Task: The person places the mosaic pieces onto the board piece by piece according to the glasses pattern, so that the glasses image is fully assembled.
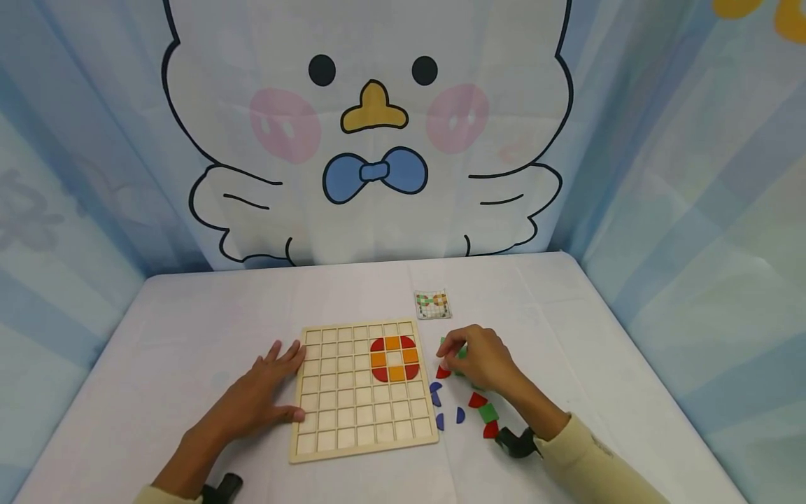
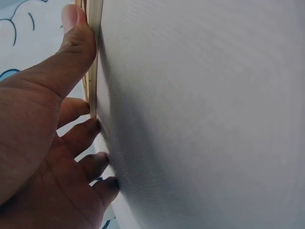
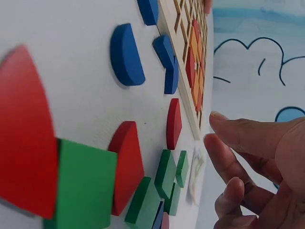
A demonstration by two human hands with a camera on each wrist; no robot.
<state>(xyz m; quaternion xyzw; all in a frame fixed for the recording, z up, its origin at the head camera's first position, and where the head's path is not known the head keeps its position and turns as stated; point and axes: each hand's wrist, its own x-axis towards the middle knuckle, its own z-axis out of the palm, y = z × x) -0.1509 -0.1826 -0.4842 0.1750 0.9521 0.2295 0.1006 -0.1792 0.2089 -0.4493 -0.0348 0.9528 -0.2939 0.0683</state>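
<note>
A wooden grid board (image 1: 327, 441) lies on the white table. In its upper right, several red quarter-round pieces (image 1: 408, 341) and orange square pieces (image 1: 393, 343) form a ring around one bare cell. My left hand (image 1: 264, 385) has its fingers spread, with thumb and fingertips touching the board's left edge. To the right of the board, my right hand (image 1: 481, 357) hovers over loose pieces, including a red quarter piece (image 3: 174, 124) and green squares (image 3: 165, 174). Its thumb and index fingertips (image 3: 218, 116) stand slightly apart, and no piece shows between them.
Blue half-round pieces (image 1: 460, 415) lie along the board's right edge. Nearer me are a red piece (image 1: 490, 430) and a green square (image 1: 488, 413). A small pattern card (image 1: 433, 305) lies beyond the board. A printed curtain (image 1: 378, 231) hangs behind the table.
</note>
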